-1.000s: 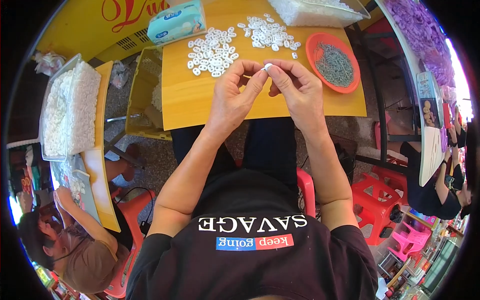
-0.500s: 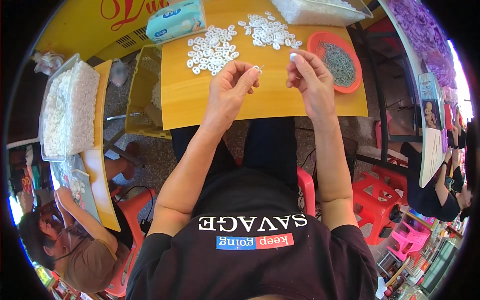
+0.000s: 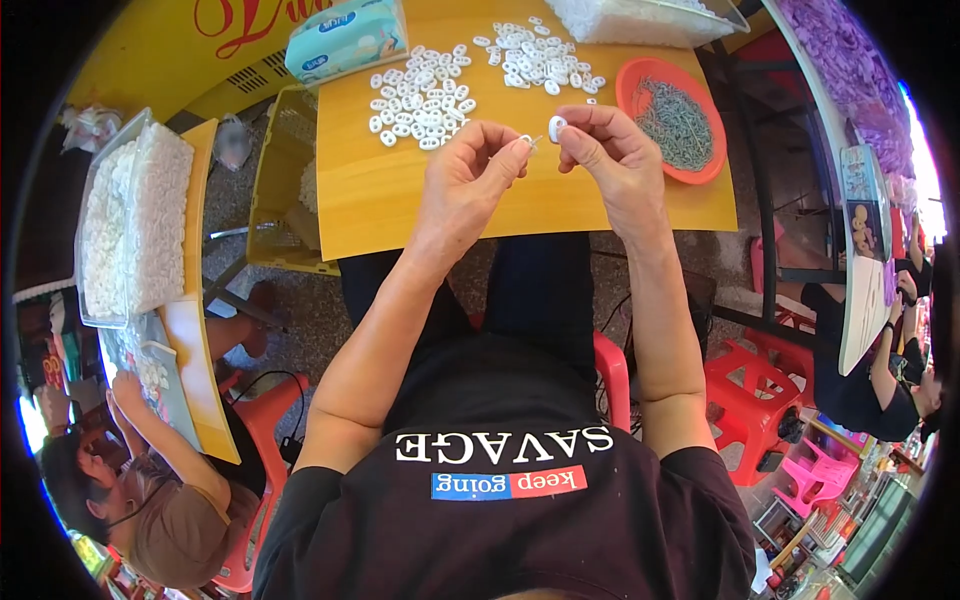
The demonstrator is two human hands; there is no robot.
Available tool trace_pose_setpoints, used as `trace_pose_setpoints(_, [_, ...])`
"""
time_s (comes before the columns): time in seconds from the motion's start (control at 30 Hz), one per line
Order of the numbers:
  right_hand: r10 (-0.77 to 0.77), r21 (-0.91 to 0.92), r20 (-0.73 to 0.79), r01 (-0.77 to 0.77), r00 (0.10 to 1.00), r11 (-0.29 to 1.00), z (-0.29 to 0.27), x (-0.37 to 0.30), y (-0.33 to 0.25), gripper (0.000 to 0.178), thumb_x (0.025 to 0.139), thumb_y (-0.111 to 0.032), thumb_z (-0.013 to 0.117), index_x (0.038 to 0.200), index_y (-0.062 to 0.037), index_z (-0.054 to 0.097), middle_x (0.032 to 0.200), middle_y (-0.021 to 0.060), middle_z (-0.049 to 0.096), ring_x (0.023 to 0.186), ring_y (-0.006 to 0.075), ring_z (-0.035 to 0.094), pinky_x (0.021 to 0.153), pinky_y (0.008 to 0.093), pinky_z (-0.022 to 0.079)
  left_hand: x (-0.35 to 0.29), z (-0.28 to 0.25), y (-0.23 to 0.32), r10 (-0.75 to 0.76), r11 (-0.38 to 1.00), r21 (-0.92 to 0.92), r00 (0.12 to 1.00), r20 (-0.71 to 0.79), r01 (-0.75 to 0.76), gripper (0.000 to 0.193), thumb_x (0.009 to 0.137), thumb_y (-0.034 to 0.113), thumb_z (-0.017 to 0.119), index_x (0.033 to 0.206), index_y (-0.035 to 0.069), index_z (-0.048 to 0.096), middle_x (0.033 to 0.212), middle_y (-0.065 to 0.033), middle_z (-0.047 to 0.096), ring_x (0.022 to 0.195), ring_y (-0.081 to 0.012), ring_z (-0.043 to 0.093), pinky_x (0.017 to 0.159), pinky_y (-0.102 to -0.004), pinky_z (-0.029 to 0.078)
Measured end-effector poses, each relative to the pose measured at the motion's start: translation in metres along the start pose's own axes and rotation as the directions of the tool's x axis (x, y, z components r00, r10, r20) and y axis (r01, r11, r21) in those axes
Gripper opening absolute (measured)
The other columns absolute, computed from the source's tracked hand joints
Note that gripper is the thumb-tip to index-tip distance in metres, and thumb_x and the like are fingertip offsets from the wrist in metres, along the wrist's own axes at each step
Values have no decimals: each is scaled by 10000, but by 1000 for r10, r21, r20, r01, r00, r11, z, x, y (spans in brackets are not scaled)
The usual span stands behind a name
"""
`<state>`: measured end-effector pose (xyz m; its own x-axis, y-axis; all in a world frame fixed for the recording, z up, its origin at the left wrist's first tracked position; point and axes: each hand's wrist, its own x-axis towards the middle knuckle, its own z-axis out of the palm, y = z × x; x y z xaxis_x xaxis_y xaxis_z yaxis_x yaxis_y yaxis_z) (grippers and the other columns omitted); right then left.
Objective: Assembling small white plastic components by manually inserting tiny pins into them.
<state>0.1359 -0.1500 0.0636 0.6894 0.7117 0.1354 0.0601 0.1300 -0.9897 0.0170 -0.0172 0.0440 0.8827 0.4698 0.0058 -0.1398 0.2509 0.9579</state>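
Above the near part of the yellow table [image 3: 400, 215], my two hands face each other with a narrow gap between them. Thumb and forefinger of my left hand [image 3: 468, 185] pinch a small white piece with a thin metal pin [image 3: 533, 142] sticking out toward the right. My right hand [image 3: 622, 165] pinches a white oval plastic piece [image 3: 556, 129], its face turned to the left. Beyond my left hand lies a pile of white two-holed oval pieces [image 3: 420, 100]. Another such pile [image 3: 540, 60] sits farther right. Small metal pins fill an orange-red bowl [image 3: 692, 177] beside my right hand.
A tissue pack [image 3: 345, 42] stands at the table's far left, a clear bin of white pieces [image 3: 640, 22] at the far right. Left of the table are a yellow crate [image 3: 275, 235] and a side table with another full bin [image 3: 140, 225]. A seated person [image 3: 180, 500] works there.
My right hand has moved left, bringing its oval piece close to the pin. My left hand has shifted slightly right. The oval piece now shows more of its face.
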Motion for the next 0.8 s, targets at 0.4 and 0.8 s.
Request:
trace_pose_setpoints(0.4, [-20,-61,0,20,1000,998,7,-4,-4,219,911,-88,639,1098,26,654,868,14,660,712,57,557,657,190,471,1,4,3,-9,999,33,1000,-17,9,181,919,203,640,976,34,608,815,-4,609,754,-57,523,684,-209,404])
trace_pose_setpoints(0.8, [-52,-114,-14,50,999,992,6,-5,-7,221,916,-97,635,1100,24,652,873,15,661,708,54,558,652,191,474,0,3,2,-3,997,78,1000,-26,5,183,916,214,639,961,38,612,806,-3,618,754,-57,536,687,-214,402])
